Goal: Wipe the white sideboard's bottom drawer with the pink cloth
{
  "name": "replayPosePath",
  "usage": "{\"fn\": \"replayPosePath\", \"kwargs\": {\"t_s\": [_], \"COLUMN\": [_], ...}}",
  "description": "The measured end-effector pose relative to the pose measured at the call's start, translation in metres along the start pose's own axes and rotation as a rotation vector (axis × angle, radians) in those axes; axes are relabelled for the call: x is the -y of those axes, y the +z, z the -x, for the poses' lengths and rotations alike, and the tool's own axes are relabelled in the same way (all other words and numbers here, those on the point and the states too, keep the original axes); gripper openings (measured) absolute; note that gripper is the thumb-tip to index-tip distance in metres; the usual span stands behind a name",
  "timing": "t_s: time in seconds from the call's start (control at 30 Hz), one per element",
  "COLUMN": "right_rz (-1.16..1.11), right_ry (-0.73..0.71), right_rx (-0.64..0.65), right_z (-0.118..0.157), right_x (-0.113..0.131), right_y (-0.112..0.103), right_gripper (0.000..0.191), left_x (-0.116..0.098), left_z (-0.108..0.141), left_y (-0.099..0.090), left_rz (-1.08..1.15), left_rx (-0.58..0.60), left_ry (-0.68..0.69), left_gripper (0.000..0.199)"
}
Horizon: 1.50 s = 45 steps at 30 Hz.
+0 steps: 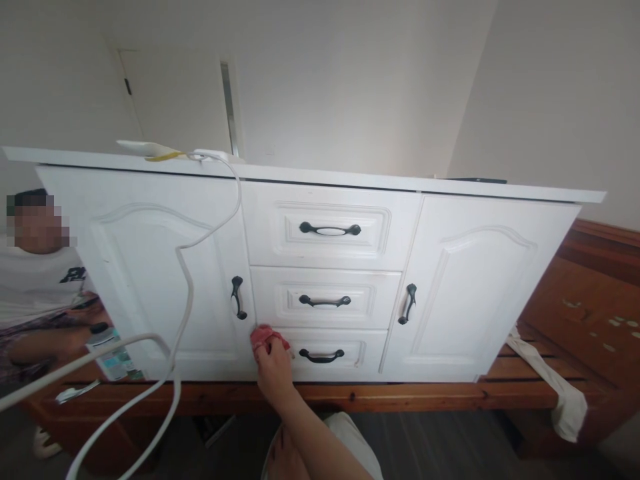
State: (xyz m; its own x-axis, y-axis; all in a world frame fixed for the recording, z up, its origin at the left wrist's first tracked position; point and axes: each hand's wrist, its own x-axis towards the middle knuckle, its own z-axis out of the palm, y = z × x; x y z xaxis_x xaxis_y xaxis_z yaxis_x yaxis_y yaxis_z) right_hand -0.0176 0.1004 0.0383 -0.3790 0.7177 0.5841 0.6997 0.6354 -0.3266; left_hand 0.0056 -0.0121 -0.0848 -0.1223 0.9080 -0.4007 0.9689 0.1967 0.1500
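My right hand [274,369] reaches up from the bottom of the view, its fingers closed round a crumpled pinkish-red cloth [267,335]. The cloth is pressed against the white cabinet [320,263] at the left edge of the lowest drawer [353,353], beside the left door [165,280]. Just right of the hand is that drawer's dark handle [321,357]. My left hand cannot be made out; a patch of bare skin shows below my forearm, partly hidden by it.
White cable [187,293] hangs from the cabinet top, looping across the left front. Under the cabinet is a slatted wooden bench [370,398]. A bottle [107,353] stands at left, near a seated person [37,287]. White fabric [545,373] drapes over the bench at right.
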Motion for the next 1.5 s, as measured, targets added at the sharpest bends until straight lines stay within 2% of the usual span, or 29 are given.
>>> {"fn": "replayPosePath", "kwargs": {"t_s": [0.1, 0.17, 0.2, 0.27, 0.33, 0.4, 0.47, 0.53, 0.63, 0.73, 0.83, 0.93, 1.1, 1.27, 1.5], "right_rz": [0.007, 0.025, 0.021, 0.025, 0.019, 0.027, 0.04, 0.039, 0.028, 0.029, 0.038, 0.046, -0.089, -0.088, 0.052], "right_ry": [-0.048, 0.003, 0.029, 0.083, 0.147, 0.222, 0.265, 0.254, 0.218, 0.208, 0.235, 0.29, 0.305, 0.306, 0.319], "right_rx": [0.117, 0.164, 0.168, 0.069, -0.087, -0.236, -0.337, -0.392, -0.46, -0.456, -0.309, -0.198, -0.094, -0.056, -0.007], "right_z": [0.036, 0.067, 0.084, 0.115, 0.143, 0.162, 0.171, 0.169, 0.147, 0.115, 0.087, 0.07, 0.063, 0.062, 0.059], "right_x": [-0.037, -0.07, -0.087, -0.12, -0.151, -0.179, -0.2, -0.213, -0.215, -0.198, -0.174, -0.158, -0.161, -0.169, -0.166], "right_y": [0.003, 0.002, 0.0, -0.011, -0.032, -0.063, -0.099, -0.134, -0.172, -0.193, -0.2, -0.204, -0.213, -0.219, -0.217], "right_gripper": [0.052, 0.046, 0.049, 0.059, 0.061, 0.05, 0.034, 0.022, 0.014, 0.016, 0.023, 0.026, 0.027, 0.026, 0.021], "left_x": [0.0, 0.0, 0.001, 0.001, 0.002, 0.001, -0.001, -0.004, -0.007, -0.009, -0.009, -0.01, -0.022, -0.043, -0.083], "left_z": [0.001, 0.002, 0.003, 0.005, 0.007, 0.01, 0.012, 0.013, 0.014, 0.015, 0.017, 0.02, 0.023, 0.02, 0.012], "left_y": [0.004, 0.006, 0.006, 0.004, -0.001, -0.006, -0.011, -0.013, -0.012, -0.01, -0.011, -0.014, -0.011, 0.01, 0.056], "left_rz": [0.028, 0.05, 0.065, 0.091, 0.104, 0.1, 0.088, 0.087, 0.109, 0.12, 0.134, 0.151, 0.178, 0.191, 0.19], "left_rx": [-0.182, -0.244, -0.248, -0.236, -0.238, -0.237, -0.221, -0.204, -0.212, -0.227, -0.228, -0.209, -0.178, -0.156, -0.078], "left_ry": [-0.031, -0.037, -0.038, -0.029, -0.023, -0.032, -0.048, -0.048, -0.036, -0.035, -0.017, -0.002, 0.064, 0.141, 0.225], "left_gripper": [0.065, 0.068, 0.069, 0.069, 0.068, 0.067, 0.066, 0.066, 0.065, 0.064, 0.063, 0.064, 0.065, 0.071, 0.093]}}
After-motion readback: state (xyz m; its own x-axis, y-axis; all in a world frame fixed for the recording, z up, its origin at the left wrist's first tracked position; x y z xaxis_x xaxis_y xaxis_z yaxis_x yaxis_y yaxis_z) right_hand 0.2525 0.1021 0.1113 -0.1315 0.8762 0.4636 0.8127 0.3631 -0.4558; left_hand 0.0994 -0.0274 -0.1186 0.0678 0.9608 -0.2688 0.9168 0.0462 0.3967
